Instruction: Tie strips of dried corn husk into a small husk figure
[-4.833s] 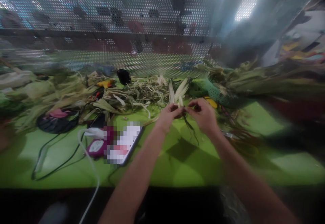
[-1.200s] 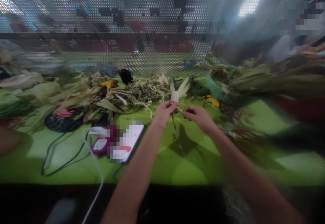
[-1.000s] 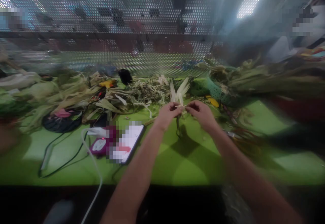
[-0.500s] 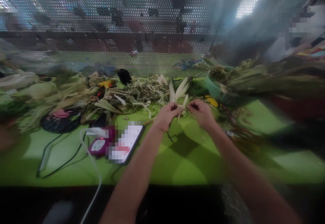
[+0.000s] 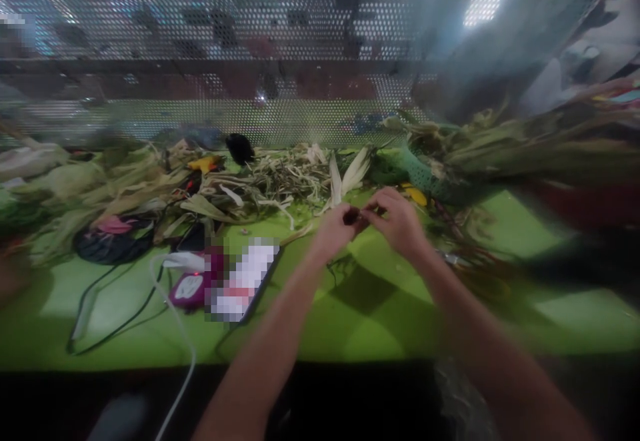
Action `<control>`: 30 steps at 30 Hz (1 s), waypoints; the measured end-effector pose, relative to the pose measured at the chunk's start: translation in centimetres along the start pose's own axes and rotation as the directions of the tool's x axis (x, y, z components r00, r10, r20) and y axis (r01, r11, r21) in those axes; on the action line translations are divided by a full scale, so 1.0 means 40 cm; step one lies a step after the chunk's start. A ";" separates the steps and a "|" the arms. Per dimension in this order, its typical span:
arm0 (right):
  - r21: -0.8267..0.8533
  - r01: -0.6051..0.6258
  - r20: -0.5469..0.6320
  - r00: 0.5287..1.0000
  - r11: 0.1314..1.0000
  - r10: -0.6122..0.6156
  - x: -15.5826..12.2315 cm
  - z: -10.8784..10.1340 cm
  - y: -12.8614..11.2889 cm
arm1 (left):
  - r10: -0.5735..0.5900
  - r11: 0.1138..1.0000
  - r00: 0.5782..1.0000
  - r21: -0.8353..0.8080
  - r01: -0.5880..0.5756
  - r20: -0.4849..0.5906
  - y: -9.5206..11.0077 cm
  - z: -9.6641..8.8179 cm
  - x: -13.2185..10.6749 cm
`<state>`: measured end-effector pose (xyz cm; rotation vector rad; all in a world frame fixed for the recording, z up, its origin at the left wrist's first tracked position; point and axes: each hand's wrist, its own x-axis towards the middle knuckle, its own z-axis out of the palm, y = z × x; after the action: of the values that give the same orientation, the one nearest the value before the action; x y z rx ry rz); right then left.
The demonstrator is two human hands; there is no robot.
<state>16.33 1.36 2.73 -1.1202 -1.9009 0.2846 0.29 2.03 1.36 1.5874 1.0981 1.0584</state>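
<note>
Above the green table, my left hand (image 5: 337, 228) and my right hand (image 5: 395, 218) meet with their fingertips together. Two pale pointed corn husk leaves (image 5: 356, 171) rise just behind my left fingers. Their lower ends vanish behind that hand, which is closed on them. My right thumb and forefinger pinch at the same spot, but the fingers hide what is between them. Beyond my hands lies a heap of dry shredded husk strips (image 5: 295, 174).
A phone (image 5: 245, 281) lies left of my forearm, beside a purple device (image 5: 189, 288) with a white cable (image 5: 187, 341). Farther left are a black round object (image 5: 115, 244) and more husks (image 5: 75, 181). At right stands a green basket (image 5: 425, 171) with long husks. A perforated metal screen (image 5: 300, 48) closes the back.
My hands have come together, the right moving left until the fingertips meet. A small pale husk piece that showed between them is now hidden. The view has shifted slightly.
</note>
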 end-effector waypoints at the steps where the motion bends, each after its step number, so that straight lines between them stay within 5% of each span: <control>1: 0.014 -0.017 -0.012 1.000 1.000 0.017 0.000 0.002 0.003 | 0.016 1.000 1.000 -0.022 -0.015 0.025 0.000 0.002 0.000; 15: 0.145 -0.088 -0.154 0.982 0.986 0.110 -0.002 0.016 0.000 | 0.050 0.998 0.989 -0.032 -0.046 0.141 -0.006 0.002 -0.004; 20: 0.248 -0.163 -0.163 0.965 0.955 0.207 0.005 -0.006 0.008 | -0.021 0.952 0.998 -0.303 0.040 0.066 -0.005 0.001 -0.002; 24: 0.330 -0.306 -0.020 0.944 0.893 0.330 0.007 -0.004 0.013 | -0.117 0.846 0.992 -0.518 0.127 0.051 -0.003 -0.005 0.003; 30: 0.390 -0.359 0.059 0.929 0.848 0.366 0.008 0.012 0.013 | -0.174 0.812 0.983 -0.558 0.175 0.056 -0.005 -0.008 0.003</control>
<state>16.18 2.02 2.36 -1.1855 -1.5098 0.8314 -0.01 2.24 1.24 0.9935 0.8056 1.1226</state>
